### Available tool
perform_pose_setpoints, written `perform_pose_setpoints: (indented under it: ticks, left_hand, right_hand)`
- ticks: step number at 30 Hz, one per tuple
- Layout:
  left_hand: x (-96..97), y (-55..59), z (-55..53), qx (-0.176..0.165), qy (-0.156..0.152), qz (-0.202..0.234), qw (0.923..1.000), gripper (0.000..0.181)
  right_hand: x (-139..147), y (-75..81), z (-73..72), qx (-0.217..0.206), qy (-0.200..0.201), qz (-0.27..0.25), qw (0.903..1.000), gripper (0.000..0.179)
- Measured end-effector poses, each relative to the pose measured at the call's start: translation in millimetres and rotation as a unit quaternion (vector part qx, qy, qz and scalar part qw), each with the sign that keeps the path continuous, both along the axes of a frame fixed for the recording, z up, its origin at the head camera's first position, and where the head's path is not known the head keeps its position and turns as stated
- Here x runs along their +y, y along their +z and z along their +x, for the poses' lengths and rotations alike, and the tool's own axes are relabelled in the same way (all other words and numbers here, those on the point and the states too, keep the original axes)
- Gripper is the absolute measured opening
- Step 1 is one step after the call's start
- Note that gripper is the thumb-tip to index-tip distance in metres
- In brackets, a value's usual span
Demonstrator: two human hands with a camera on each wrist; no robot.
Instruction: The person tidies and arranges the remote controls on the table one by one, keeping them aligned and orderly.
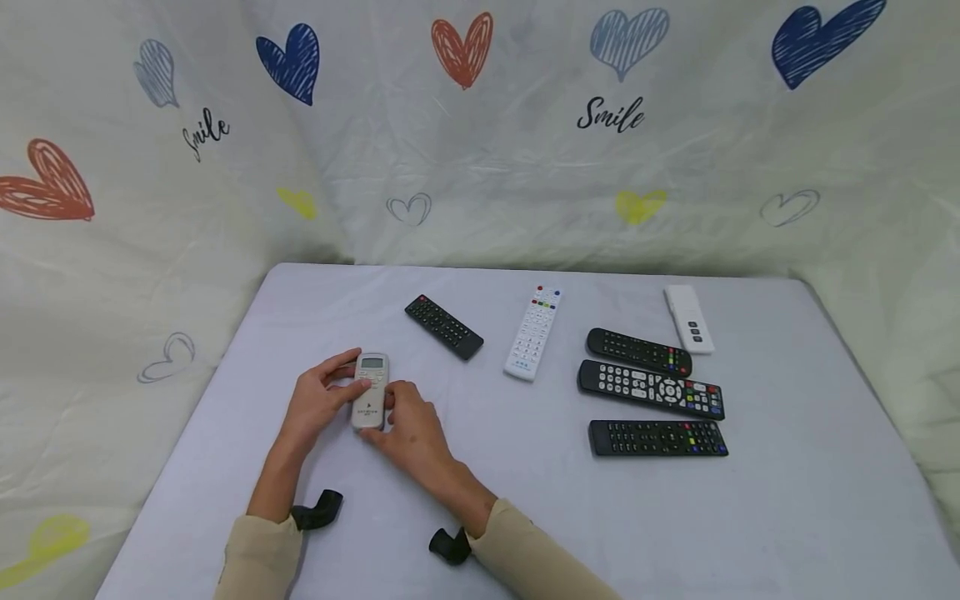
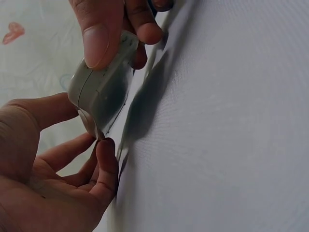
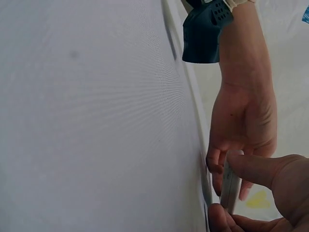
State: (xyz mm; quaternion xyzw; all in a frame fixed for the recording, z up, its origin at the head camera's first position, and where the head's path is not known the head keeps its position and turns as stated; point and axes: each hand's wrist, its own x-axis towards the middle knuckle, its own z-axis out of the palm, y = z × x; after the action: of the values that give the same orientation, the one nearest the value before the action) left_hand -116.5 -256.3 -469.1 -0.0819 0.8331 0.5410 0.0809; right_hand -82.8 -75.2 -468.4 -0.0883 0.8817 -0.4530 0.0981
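A whitish air-conditioner remote [image 1: 370,415] with a small screen is held between both hands at the table's left side. My left hand [image 1: 313,403] grips it from the left, thumb across its buttons. From the right, my right hand [image 1: 417,430] pinches it, thumb at its lower end and fingers along its right edge. In the left wrist view, the remote [image 2: 110,96] is tilted, with a shadow on the cloth beside it. Seen in the right wrist view, its narrow edge [image 3: 231,186] shows between the fingers.
Nearest the hands lies a slim black remote [image 1: 444,327]. A white remote [image 1: 533,333] with coloured buttons is right of it. Farther right are three black remotes, one with white buttons [image 1: 651,389], and a plain white remote [image 1: 689,319]. A heart-printed curtain [image 1: 480,167] backs the table.
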Motion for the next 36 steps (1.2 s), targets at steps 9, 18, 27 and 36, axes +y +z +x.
perform_pose_setpoints:
  ticks: [9, 18, 27, 36]
  left_hand:
    - [-4.1, 0.5, -1.9, 0.004, 0.012, -0.019, 0.9997, 0.063]
    - [-7.3, -1.3, -1.4, 0.011, -0.004, -0.013, 0.9998, 0.062]
    - [-11.7, -2.4, -2.7, 0.012, -0.015, -0.036, 0.9992, 0.062]
    - [-17.4, 0.2, 0.4, -0.002, -0.018, -0.045, 0.9988, 0.063]
  right_hand:
    - [-10, 1.3, -0.8, 0.008, -0.004, 0.013, 0.9999, 0.064]
    - [-16, 0.5, -0.2, 0.019, -0.01, 0.017, 0.9996, 0.067]
    - [-19, 2.7, 0.6, 0.027, -0.014, 0.028, 0.9991, 0.063]
    - [-26, 1.1, 3.7, 0.027, -0.014, 0.049, 0.9983, 0.067]
